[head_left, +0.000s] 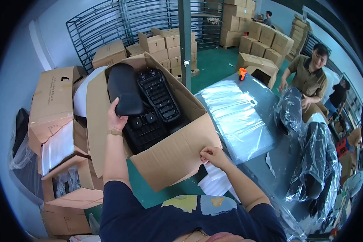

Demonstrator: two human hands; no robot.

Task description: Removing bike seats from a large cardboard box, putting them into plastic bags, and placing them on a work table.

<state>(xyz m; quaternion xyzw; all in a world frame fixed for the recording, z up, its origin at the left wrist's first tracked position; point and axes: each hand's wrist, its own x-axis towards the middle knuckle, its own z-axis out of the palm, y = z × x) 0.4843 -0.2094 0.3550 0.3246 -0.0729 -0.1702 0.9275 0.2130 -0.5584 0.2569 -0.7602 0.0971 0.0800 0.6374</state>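
Note:
My left hand grips the lower end of a black padded seat, thumb on its edge. The seat is at the left side of an open cardboard box. Beside it in the box lie black ribbed plastic seat undersides, several pieces partly covering one another. My right hand is closed in a pinch at the box's near right corner. From its fingers hangs a thin white foam sheet, crumpled at its lower part.
Right of the box stands a dark table bearing flat clear plastic bags, an orange tape roll and plastic-wrapped black seats. A co-worker handles a wrapped seat across it. Open cartons crowd the left; a green post rises behind.

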